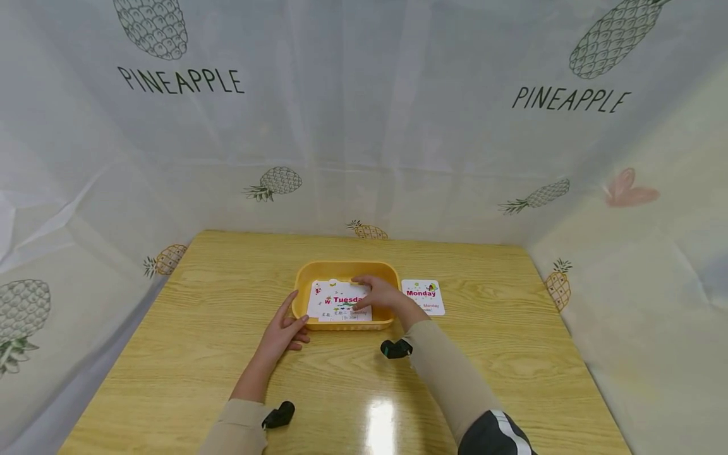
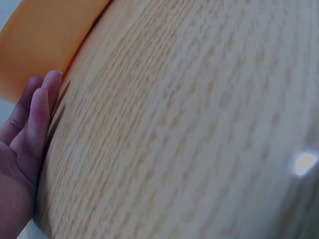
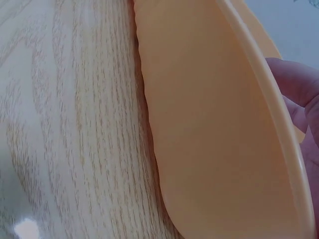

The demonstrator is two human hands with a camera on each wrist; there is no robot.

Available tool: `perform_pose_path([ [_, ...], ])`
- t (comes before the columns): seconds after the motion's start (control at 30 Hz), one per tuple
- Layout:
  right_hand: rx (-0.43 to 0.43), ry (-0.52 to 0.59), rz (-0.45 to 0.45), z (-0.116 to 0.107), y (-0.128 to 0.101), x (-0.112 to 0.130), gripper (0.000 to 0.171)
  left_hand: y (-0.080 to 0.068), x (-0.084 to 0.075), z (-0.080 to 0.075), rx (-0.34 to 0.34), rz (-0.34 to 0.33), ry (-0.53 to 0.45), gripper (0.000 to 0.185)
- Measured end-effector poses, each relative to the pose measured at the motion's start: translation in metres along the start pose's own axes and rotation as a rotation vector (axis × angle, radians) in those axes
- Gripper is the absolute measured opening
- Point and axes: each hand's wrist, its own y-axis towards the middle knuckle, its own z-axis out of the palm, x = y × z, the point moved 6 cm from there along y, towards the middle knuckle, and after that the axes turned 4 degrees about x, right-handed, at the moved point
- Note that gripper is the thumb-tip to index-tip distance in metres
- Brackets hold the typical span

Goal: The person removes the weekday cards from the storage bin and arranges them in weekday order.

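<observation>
A yellow tray [image 1: 341, 270] sits mid-table and holds a stack of white word cards; the top card [image 1: 341, 300] reads "Tuesday". My right hand [image 1: 375, 292] reaches into the tray and its fingers rest on that top card. My left hand [image 1: 284, 328] lies on the table with straight fingers against the tray's left front corner; in the left wrist view the fingers [image 2: 35, 119] touch the tray wall [image 2: 45, 45]. The right wrist view shows the tray's outer wall [image 3: 209, 139] and part of my right hand [image 3: 299, 94] above its rim. A "Monday" card [image 1: 423, 296] lies right of the tray.
The wooden table [image 1: 483, 354] is walled on three sides by a white pineapple-print curtain [image 1: 364, 126]. Black wrist camera mounts [image 1: 395, 348] sit on both forearms. A light glare [image 1: 381, 426] shines near the front edge.
</observation>
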Motion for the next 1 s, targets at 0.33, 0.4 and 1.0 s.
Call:
perform_pose_path([
  [0.33,-0.015,0.042,-0.023,0.002,-0.002,0.002,0.065,0.009,0.017,-0.003,-0.035,-0.009,0.011,0.071],
  [0.4,-0.030,0.047,-0.039,0.001,-0.002,0.002,0.064,0.015,0.025,-0.005,-0.048,-0.003,0.015,0.071],
  [1.0,-0.147,0.078,-0.074,-0.009,-0.005,0.003,0.039,0.006,0.010,-0.001,-0.013,-0.016,0.008,0.071],
])
